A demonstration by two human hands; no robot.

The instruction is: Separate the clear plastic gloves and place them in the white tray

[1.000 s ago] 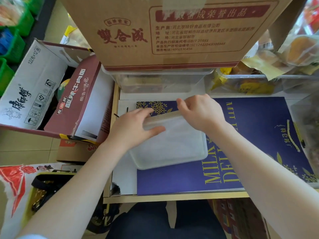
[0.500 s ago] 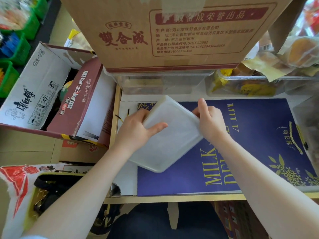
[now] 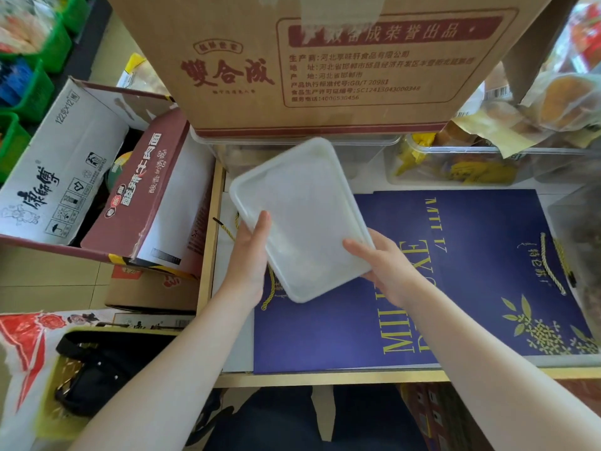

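Tray (image 3: 302, 203) tilted off table, clamped at near edges: left hand (image 3: 250, 255), right hand (image 3: 383, 265). Probably light, stiff, slick; edges best.

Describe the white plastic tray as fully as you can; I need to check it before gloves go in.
The white plastic tray is a shallow, translucent rectangle with rounded corners and a raised rim. It is lifted and tilted above the dark blue gift bag, turned diagonally, its far corner toward the brown cardboard box. The left hand holds its left edge, the right hand its near right corner. Whether anything lies inside cannot be told.
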